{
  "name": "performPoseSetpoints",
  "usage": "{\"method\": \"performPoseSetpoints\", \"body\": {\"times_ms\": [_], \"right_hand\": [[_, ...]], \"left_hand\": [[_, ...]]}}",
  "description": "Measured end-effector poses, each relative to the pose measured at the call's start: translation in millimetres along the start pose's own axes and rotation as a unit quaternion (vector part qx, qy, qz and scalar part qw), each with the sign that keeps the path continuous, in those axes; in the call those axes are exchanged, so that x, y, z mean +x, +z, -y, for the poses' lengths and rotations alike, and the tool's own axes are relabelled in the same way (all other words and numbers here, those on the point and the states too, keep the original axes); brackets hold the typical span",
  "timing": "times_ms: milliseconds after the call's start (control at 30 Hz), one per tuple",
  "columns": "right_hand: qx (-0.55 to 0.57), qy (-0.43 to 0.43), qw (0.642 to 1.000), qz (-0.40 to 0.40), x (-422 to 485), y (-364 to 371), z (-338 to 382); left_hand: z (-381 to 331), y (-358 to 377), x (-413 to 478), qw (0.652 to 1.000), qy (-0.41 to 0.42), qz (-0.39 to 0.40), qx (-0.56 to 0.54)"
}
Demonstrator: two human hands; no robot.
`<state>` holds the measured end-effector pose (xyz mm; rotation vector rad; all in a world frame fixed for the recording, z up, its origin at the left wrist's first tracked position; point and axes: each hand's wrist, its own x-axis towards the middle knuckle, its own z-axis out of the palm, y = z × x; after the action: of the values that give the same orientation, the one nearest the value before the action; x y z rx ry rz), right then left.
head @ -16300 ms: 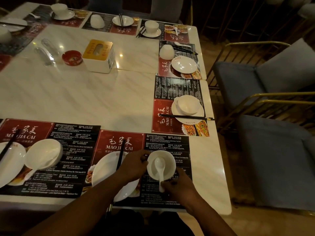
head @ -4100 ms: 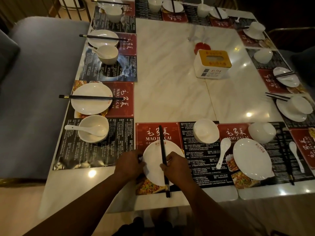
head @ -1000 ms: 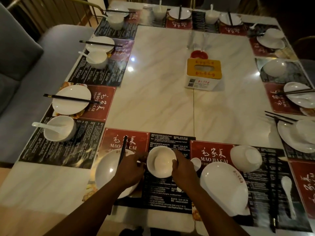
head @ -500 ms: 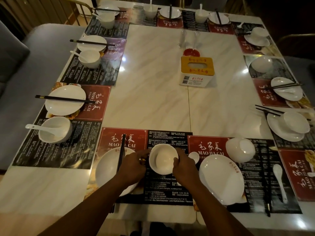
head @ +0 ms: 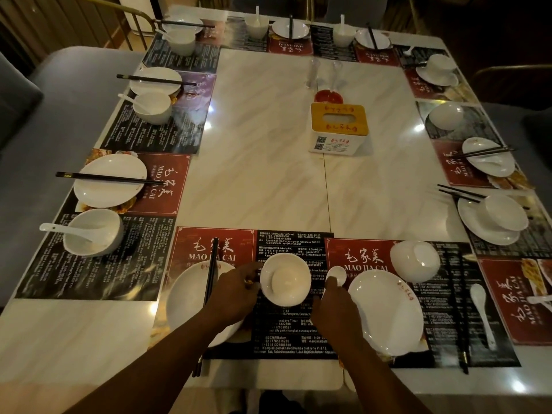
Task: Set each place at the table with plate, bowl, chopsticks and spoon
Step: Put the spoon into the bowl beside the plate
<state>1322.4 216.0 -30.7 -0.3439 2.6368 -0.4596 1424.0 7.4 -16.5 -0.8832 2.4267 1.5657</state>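
Observation:
A white bowl (head: pixel 285 279) stands upright on the black half of the nearest placemat. My left hand (head: pixel 236 294) grips its left rim. To the bowl's right lies a white spoon (head: pixel 336 274); my right hand (head: pixel 337 309) covers its handle and closes on it. Left of the bowl is a white plate (head: pixel 182 297) with black chopsticks (head: pixel 210 276) laid across it. The place to the right has a plate (head: pixel 385 312), a bowl tipped on its side (head: pixel 415 261), a loose spoon (head: pixel 481 309) and chopsticks (head: pixel 457 309).
A yellow-topped tissue box (head: pixel 339 128) and a red ashtray (head: pixel 328 97) stand mid-table. Plates, bowls, spoons and chopsticks line the left, far and right edges. A grey sofa seat (head: pixel 30 144) runs along the left side.
My right hand has left the bowl's right side and moved onto the spoon beside it. My left hand stays on the bowl, which now rests on the mat.

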Motion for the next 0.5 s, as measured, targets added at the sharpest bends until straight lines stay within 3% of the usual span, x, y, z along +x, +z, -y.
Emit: {"method": "performPoseSetpoints", "body": {"times_ms": [100,233,500], "right_hand": [[0.015,0.014,1.000,0.018,-6.7,9.6,-1.0],[0.119,0.050,0.992,0.000,-8.8,7.4,-0.4],[0.218,0.067,0.973,-0.038,-16.9,-25.3,-10.7]], "left_hand": [[-2.1,3.5,0.1,1.000,-0.014,-0.002,-0.002],[-1.6,5.8,3.3,0.999,-0.029,-0.015,-0.003],[1.9,8.0,2.3,0.999,-0.035,-0.015,-0.005]]}}
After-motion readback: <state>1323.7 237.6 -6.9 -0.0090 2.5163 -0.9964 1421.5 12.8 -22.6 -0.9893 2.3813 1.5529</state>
